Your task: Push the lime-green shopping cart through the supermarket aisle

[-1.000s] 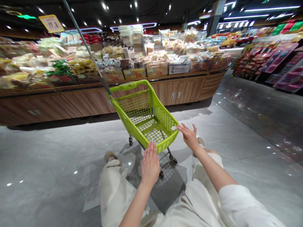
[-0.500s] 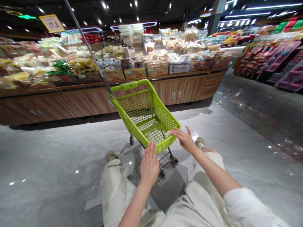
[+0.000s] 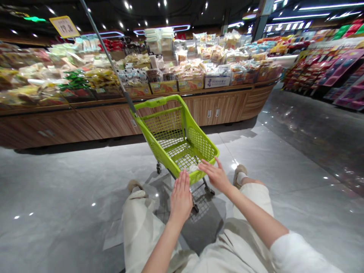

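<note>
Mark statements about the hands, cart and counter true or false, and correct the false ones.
1. The cart is green. True.
2. The left hand is clenched. False: the left hand is flat, its fingers straight and together.
3. The right hand grips the cart's handle. False: the right hand is at the near rim, by a white piece of material.
4. The counter beyond the cart has wood-grain panels. True.
5. The price sign has a yellow border. True.

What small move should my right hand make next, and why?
Perhaps slide the thin white piece along the near rim of the green cart toward your left hand: it lies at your right hand, with some rim between both hands.
</note>
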Available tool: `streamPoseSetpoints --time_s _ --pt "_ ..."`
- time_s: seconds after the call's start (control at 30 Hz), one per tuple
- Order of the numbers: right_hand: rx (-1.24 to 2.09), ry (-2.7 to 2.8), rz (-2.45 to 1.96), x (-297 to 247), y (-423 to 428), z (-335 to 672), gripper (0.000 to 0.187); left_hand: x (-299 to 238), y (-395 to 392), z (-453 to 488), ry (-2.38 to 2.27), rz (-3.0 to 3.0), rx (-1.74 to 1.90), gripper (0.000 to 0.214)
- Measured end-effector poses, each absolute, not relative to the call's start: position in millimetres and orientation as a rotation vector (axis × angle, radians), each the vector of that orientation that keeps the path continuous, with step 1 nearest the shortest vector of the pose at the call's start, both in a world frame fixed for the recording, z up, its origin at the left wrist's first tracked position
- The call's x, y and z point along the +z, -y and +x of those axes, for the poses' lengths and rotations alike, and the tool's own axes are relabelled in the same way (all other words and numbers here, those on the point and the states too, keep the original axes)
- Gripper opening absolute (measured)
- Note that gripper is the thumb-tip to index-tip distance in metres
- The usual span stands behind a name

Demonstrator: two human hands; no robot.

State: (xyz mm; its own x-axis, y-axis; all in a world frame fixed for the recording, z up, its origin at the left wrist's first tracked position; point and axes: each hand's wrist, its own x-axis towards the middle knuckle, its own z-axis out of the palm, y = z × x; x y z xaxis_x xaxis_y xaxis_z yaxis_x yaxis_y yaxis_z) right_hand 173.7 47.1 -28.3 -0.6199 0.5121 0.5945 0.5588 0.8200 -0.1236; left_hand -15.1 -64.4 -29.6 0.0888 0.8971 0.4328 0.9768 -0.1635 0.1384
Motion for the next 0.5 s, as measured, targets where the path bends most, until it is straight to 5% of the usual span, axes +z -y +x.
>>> streamPoseSetpoints --time_s 0.2,0.37,0.5 --pt "-0.131 2.083 -1.118 -34.2 -79.1 198.8 0.061 -29.0 58.3 -1.2 1.907 -2.179 -0.724 0.077" --pt "0.058 2.167 -0.950 -41.9 -9.3 120.5 0.065 -31.7 54.3 4.6 1.949 -2.137 -0.738 0.075" --pt "-0.026 2.327 -0.800 -35.0 -35.1 152.9 0.068 -27.8 57.1 -7.0 1.933 -2.167 -0.668 0.076"
